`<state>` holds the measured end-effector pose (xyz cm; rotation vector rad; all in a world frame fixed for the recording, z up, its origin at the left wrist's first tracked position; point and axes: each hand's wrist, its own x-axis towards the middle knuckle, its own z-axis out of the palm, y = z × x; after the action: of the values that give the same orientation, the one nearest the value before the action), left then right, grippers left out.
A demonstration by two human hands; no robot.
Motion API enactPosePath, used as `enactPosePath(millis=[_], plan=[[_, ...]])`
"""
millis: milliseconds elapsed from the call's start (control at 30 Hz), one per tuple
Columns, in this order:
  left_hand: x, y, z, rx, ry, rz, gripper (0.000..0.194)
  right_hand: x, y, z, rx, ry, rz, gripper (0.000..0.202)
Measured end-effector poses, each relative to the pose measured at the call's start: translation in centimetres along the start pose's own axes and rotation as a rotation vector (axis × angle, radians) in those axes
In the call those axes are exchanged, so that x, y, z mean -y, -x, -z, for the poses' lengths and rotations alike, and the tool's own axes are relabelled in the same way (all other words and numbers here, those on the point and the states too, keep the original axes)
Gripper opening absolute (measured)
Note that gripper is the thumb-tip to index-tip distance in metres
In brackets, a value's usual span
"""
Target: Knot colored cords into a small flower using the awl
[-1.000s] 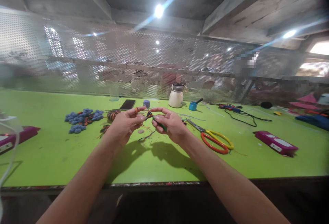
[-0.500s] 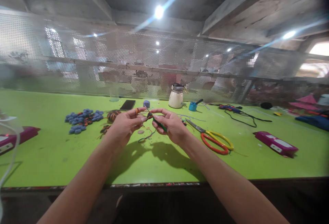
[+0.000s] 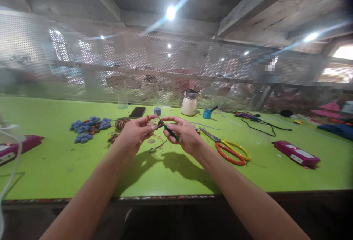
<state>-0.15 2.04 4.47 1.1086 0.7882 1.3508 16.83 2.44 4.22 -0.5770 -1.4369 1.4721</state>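
Observation:
Over the green table, my left hand [image 3: 134,132] pinches a small dark, multicoloured piece of crochet [image 3: 160,124] between thumb and fingers. Orange-and-dark yarn [image 3: 147,119] winds round its index finger. My right hand [image 3: 185,132] is closed round the green handle of a crochet hook [image 3: 172,133], its tip meeting the crochet piece. The fingertips of both hands nearly touch. Beside my left hand lies a ball of dark and orange yarn [image 3: 120,124]. A loose yarn tail [image 3: 158,147] trails on the table below. The stitches are too small to make out.
Blue crocheted flowers [image 3: 82,126] lie at left. Large scissors [image 3: 233,152] with red and yellow handles rest right of my forearm. Behind stand a phone [image 3: 137,112], a white jug [image 3: 189,104] and a blue pot [image 3: 207,114]. Purple boxes [image 3: 296,153] sit at both sides.
Almost nothing differs. Both hands keep their place and grip, with only a very slight shift of the fingers and view.

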Motion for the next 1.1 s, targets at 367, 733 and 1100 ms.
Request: enactPosePath(millis=[367,733,1100], plan=[[-0.04,0.12,-0.09,-0.011,-0.006,0.003,0.051,-0.01,-0.1,-0.1,-0.004,0.032,0.018,0.028],[0.17,-0.02,0.21,0.012,-0.011,-0.002,0.047,0.01,0.04,-0.01,0.009,0.033,0.042,0.031],[0.01,0.0,-0.11,-0.011,0.001,0.008,0.052,-0.23,-0.04,0.04,-0.02,0.014,0.046,0.028]])
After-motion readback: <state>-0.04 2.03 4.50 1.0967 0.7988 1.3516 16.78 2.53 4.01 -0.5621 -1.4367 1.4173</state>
